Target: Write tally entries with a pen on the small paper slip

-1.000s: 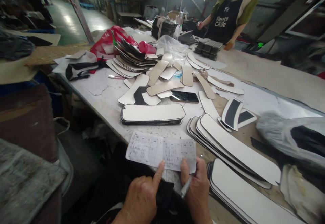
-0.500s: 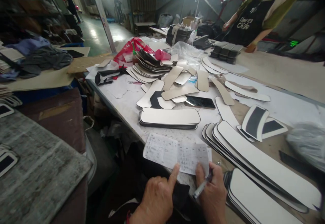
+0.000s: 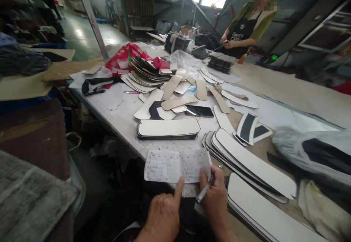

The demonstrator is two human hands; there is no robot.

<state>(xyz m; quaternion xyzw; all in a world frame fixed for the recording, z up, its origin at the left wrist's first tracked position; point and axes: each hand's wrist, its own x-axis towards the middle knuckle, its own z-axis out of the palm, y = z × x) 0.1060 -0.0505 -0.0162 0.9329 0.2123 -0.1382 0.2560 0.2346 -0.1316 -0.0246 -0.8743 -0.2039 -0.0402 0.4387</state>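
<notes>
A creased paper sheet [image 3: 164,165] covered in handwritten rows lies at the table's near edge, tilted toward me. My right hand [image 3: 216,203] grips its lower right corner with the thumb on top, and the same hand holds a silver pen [image 3: 203,193] pointing down and left. My left hand [image 3: 163,212] has its index finger stretched out to the sheet's lower edge, the other fingers curled and holding nothing. Just beyond the paper is a stack of white, dark-edged strips [image 3: 168,127]. Longer curved white pieces [image 3: 246,158] are fanned out right of my right hand.
Loose beige and white pieces [image 3: 179,102] surround a black phone [image 3: 199,111]. Further back are a red plastic bag [image 3: 120,57] and a fanned stack [image 3: 148,74]. A clear plastic bag [image 3: 287,143] lies at right. A co-worker in an apron [image 3: 241,30] stands behind the table.
My view has turned right, so the table's contents appear further left. The co-worker's hands have come together. My left index finger stays at the paper's lower edge, and my right hand keeps its grip.
</notes>
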